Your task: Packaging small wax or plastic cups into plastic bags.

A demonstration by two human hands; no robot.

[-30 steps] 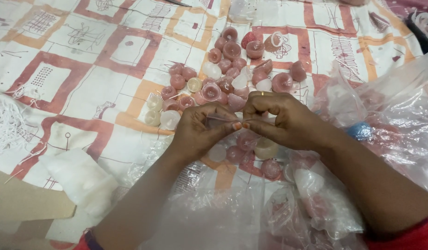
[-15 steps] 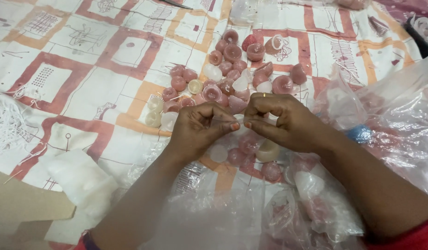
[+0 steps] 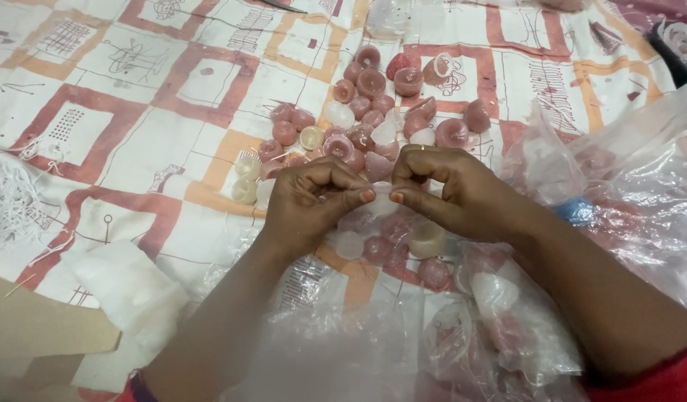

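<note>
Nearest the camera, crumpled clear plastic bags [image 3: 499, 327] lie across the lower right of the patterned cloth [image 3: 135, 97], and through their film show several pink and white wax cups, so the bags are partly filled; how many they hold cannot be told. To the lower left lie a folded white cloth [image 3: 127, 286] and a piece of brown cardboard [image 3: 38, 327], with a tangle of white strings [image 3: 8, 201] just beyond at the left edge. Above the bags the two hands meet at the middle. The left hand [image 3: 310, 205] is curled, its thumb and forefinger pinched narrow, and the right hand [image 3: 447, 190] pinches in the same way, fingertip to fingertip with the left. Between the two grips sits a small white wax piece [image 3: 380, 201], held from both sides just above the cloth. Right under and beside the hands lie loose cups, among them a white one [image 3: 349, 244] and a cream one [image 3: 428, 238]. Farther off spreads the heap of pink wax cups [image 3: 373, 112], small round moulded shapes in pink, dark rose and white, lying loose on the cloth and touching one another. A blue object [image 3: 578, 211] shows inside the plastic at the right.
</note>
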